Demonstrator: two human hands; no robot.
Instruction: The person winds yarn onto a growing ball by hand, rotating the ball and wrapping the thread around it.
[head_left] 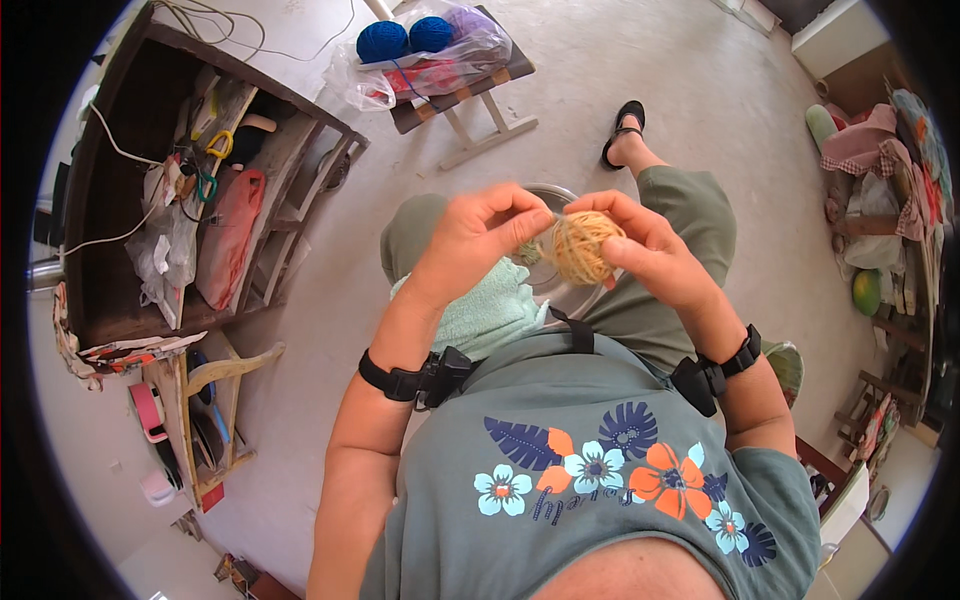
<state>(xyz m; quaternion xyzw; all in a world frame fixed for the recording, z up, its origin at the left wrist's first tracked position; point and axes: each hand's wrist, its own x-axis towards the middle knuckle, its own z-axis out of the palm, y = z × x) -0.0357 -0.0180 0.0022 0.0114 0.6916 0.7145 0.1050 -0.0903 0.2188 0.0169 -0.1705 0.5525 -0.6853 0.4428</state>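
1. Right hand [645, 245]: centre of the frame, raised over the lap. Fingers curled round a tan yarn ball [583, 246], gripping it from the right side.
2. Left hand [478, 238]: just left of the ball, thumb and fingertips pinched together at the ball's left edge, apparently on a strand of the same tan yarn; the strand itself is too fine to make out with certainty.
3. Tan yarn ball: held between both hands, above a metal bowl [548, 285] that rests on the lap. Already a full, round, tightly wound ball, so the winding looks well advanced; how much loose yarn is left cannot be seen.
4. Light green towel [487, 312]: on the lap, left of the bowl, below the left hand.
5. Black wrist straps: one on each forearm, lower centre of the frame.
6. Small stool [470, 105]: upper centre, on the floor, carrying a clear plastic bag [440, 50] with two blue yarn balls [383, 41] and other coloured yarn, untouched.
7. Dark wooden shelf unit [110, 200]: upper left, holding bags, cords and small tools.
8. Black sandal [622, 130]: upper centre-right, on the person's foot.
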